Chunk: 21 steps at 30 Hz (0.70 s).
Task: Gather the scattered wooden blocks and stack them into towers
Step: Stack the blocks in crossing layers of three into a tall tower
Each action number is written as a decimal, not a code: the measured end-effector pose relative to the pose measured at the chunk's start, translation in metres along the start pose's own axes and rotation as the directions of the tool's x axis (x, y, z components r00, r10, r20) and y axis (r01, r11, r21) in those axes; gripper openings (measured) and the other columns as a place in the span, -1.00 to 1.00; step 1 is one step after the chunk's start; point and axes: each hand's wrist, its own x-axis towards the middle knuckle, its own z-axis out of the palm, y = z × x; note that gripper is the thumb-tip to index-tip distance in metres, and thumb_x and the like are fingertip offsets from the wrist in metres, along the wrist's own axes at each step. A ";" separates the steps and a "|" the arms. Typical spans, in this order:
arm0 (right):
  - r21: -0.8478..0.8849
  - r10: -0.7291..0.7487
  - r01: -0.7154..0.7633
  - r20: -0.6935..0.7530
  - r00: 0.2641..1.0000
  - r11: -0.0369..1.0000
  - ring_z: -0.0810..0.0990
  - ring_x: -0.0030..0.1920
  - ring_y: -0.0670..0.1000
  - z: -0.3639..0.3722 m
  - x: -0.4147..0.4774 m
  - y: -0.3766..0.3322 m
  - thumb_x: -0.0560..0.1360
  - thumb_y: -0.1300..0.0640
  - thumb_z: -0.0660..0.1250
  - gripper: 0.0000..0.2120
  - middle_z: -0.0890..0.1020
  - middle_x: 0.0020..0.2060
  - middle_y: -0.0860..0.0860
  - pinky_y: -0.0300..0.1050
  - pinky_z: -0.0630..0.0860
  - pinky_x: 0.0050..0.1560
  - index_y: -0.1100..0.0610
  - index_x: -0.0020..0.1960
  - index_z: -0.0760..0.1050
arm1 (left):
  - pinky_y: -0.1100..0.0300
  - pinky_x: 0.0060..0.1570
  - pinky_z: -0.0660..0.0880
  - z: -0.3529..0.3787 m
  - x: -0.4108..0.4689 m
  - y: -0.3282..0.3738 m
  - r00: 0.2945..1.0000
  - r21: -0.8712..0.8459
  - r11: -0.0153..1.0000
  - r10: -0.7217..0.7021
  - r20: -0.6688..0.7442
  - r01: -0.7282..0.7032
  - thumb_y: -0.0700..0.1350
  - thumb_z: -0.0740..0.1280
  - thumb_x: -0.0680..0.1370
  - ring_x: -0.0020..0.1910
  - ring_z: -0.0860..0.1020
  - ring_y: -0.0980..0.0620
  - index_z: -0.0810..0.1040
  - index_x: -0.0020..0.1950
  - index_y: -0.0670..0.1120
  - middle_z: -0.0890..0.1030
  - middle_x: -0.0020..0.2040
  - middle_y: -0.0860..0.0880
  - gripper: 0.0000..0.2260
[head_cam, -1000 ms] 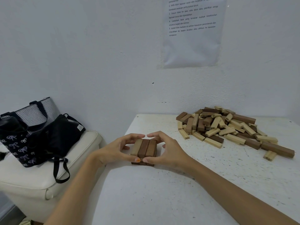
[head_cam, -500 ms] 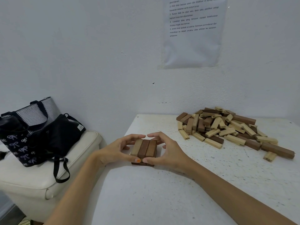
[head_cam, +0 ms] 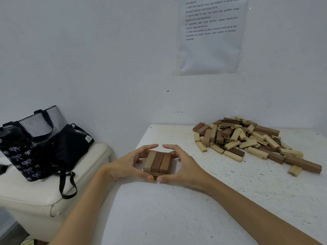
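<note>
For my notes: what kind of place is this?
Probably a plain indoor room set up for a stacking exercise: a white table against a bare wall, a printed instruction sheet taped up, and bags on a cushioned seat.

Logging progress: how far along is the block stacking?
Barely begun. Done: one low stack, two layers, three blocks on top. In hand: left hand and right hand cup its sides, squaring it. Left: the loose pile on the table.

One head-worn, wide-angle view looks forward and down across the speckled white table (head_cam: 212, 200) toward the pale blue-white wall (head_cam: 106, 59) — both forearms reach in from the bottom edge, near the lens — no second view shares the scene.
</note>
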 end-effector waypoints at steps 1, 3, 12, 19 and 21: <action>0.015 0.008 -0.008 0.011 1.000 1.000 0.37 0.30 -0.20 -0.001 0.000 0.000 0.13 -0.24 0.59 -0.08 0.47 0.22 -0.19 -0.21 0.32 0.23 -0.33 0.38 0.21 | 0.11 0.40 0.29 0.000 -0.001 0.000 1.000 0.014 1.000 0.009 0.003 -0.009 -0.22 0.56 0.35 0.35 0.37 0.24 0.21 0.46 0.22 0.44 0.36 0.15 -0.17; 0.061 0.019 -0.021 0.028 0.999 0.998 0.36 0.32 -0.21 -0.006 -0.001 -0.002 0.14 -0.24 0.61 -0.06 0.46 0.24 -0.23 -0.20 0.31 0.27 -0.31 0.40 0.21 | 0.15 0.40 0.27 -0.001 -0.003 0.001 1.000 0.019 1.000 0.023 -0.005 -0.023 -0.09 0.57 0.34 0.37 0.34 0.27 0.18 0.48 0.24 0.39 0.40 0.20 -0.16; 0.073 -0.029 0.038 -0.111 0.993 0.997 0.47 0.18 -0.28 -0.045 -0.022 -0.032 0.37 -0.12 0.50 -0.52 0.57 0.14 -0.22 -0.25 0.41 0.20 -0.14 0.25 0.48 | 0.10 0.32 0.33 0.008 -0.014 0.046 0.924 -0.109 0.976 0.141 -0.355 -0.191 0.22 0.37 0.35 0.26 0.49 0.19 0.54 0.27 0.08 0.59 0.22 0.14 -0.48; 0.035 -0.049 0.055 -0.148 0.988 0.998 0.60 0.01 -0.20 -0.091 -0.058 -0.037 0.47 0.03 0.44 -0.80 0.67 -0.02 -0.11 -0.21 0.49 0.11 -0.06 0.09 0.59 | 0.28 0.09 0.48 0.047 -0.007 0.096 0.880 -0.069 0.940 0.285 -0.380 -0.334 -0.15 0.34 0.56 0.13 0.58 0.09 0.62 0.12 -0.06 0.68 0.05 0.04 -0.84; 0.000 -0.033 0.034 -0.145 0.989 0.999 0.61 -0.03 -0.18 -0.107 -0.069 -0.031 0.50 0.08 0.42 -0.85 0.68 -0.05 -0.09 -0.24 0.49 0.03 -0.03 0.06 0.61 | 0.26 0.13 0.47 0.060 0.002 0.107 0.888 -0.068 0.938 0.298 -0.350 -0.341 -0.15 0.34 0.55 0.11 0.59 0.09 0.64 0.08 -0.06 0.68 0.03 0.05 -0.86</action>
